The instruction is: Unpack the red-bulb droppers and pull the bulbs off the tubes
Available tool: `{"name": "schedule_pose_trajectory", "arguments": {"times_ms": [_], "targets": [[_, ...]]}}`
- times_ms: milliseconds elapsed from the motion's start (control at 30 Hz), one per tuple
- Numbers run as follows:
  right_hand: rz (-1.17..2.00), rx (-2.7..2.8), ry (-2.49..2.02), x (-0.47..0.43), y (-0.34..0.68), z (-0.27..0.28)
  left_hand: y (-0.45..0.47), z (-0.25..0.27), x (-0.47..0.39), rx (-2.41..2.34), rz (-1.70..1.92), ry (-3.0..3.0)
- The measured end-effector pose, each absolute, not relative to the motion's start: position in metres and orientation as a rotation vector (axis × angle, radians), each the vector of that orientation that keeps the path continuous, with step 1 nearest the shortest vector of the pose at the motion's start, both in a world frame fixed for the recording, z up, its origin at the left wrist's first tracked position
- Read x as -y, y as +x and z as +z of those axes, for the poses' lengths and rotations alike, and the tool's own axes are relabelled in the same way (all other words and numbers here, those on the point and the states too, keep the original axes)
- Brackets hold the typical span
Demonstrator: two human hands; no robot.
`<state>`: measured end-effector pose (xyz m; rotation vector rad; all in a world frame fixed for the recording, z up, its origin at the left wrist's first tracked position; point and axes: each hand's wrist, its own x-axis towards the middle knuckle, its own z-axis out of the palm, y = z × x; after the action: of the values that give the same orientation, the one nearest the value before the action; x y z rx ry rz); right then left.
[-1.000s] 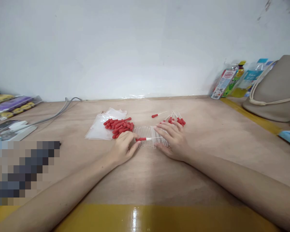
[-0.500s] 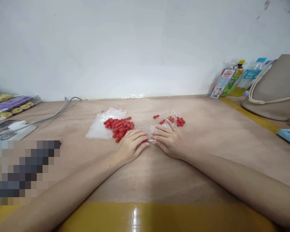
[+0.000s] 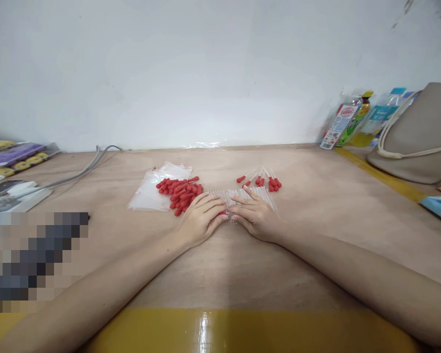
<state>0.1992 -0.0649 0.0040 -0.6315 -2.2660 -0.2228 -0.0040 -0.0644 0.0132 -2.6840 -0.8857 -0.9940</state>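
My left hand [image 3: 202, 219] pinches a red rubber bulb [image 3: 222, 213] between thumb and fingers; only a bit of red shows. Facing it, my right hand [image 3: 255, 215] has its thumb and forefinger closed at the end of a glass tube, mostly hidden by the fingers. Its other fingers stretch over a row of clear glass tubes [image 3: 266, 196] lying side by side on the table. A pile of red rubber bulbs [image 3: 182, 193] lies just beyond my left hand. Several droppers with red bulbs [image 3: 275, 184] lie beyond my right hand.
Clear plastic bags [image 3: 147, 191] lie under the bulb pile. On the left are a grey cable [image 3: 77, 176] and a purple and yellow packet [image 3: 18, 159]. Bottles [image 3: 378, 117] and a beige bag [image 3: 422, 132] stand at the right. Yellow tape [image 3: 169, 328] covers the front edge.
My right hand's fingers have shifted slightly, with the forefinger lower and nearer the left hand. A dropper at the back has moved a little to the right. The left hand stays nearly still.
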Motion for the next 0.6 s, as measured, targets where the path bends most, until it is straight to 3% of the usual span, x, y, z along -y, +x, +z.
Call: {"name": "schedule_pose_trajectory", "arguments": {"times_ms": [600], "targets": [[-0.423,2.237,-0.370,0.074,0.205,0.009,-0.005,0.026,0.078,0.709,-0.737,-2.782]]}}
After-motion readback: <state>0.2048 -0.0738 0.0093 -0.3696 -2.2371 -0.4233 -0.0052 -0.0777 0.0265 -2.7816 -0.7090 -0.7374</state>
